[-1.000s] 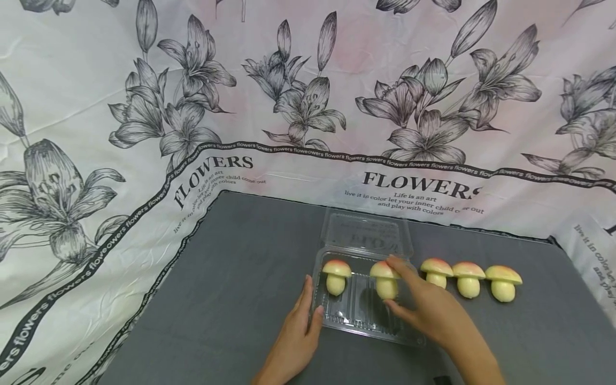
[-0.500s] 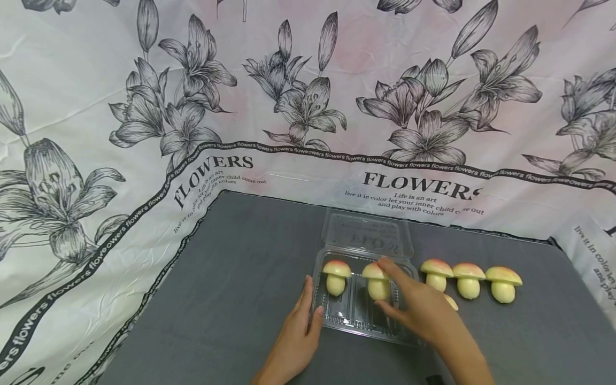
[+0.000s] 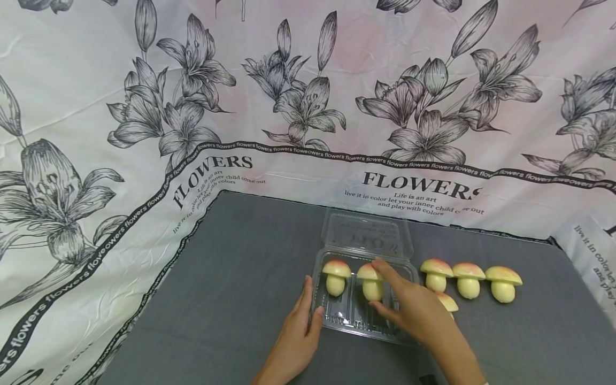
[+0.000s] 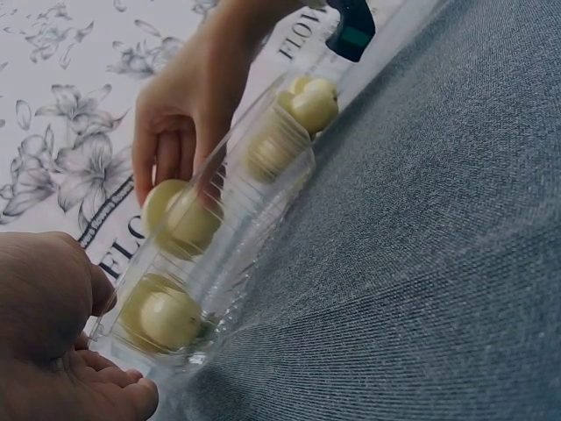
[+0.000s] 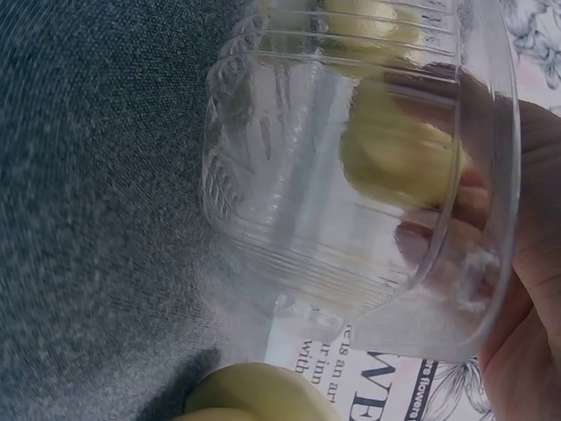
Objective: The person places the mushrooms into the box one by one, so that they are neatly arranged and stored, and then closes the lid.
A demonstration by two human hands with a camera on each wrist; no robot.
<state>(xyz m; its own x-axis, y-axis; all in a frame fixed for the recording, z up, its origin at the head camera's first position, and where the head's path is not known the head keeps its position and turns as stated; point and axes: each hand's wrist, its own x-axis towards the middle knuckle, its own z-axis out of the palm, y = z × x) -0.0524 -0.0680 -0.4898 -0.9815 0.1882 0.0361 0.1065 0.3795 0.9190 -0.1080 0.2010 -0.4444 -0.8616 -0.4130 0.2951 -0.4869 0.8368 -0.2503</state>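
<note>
A clear plastic clamshell container (image 3: 353, 323) lies on the grey tabletop with its lid (image 3: 367, 231) folded back. My left hand (image 3: 294, 334) pinches the container's left rim between thumb and fingers. One toy mushroom (image 3: 336, 278), with a yellow stem and a red-tinged cap, lies in the container's left side. Beside it, my right hand (image 3: 417, 307) holds a second toy mushroom (image 3: 370, 282) by cap and stem, inside the container. In the left wrist view this held mushroom (image 4: 182, 219) shows between thumb and fingers. Through the clear wall, the right wrist view shows the held mushroom (image 5: 399, 149) too.
Three more toy mushrooms stand in a row right of the container, the middle one (image 3: 469, 279) among them. Another mushroom (image 3: 447, 302) is partly hidden behind my right hand. A flower-printed cloth (image 3: 308, 171) hangs behind the table.
My right hand has moved left with its mushroom, closer to the mushroom on the left. The mushroom behind the hand has come into view. My left hand has stayed at the rim.
</note>
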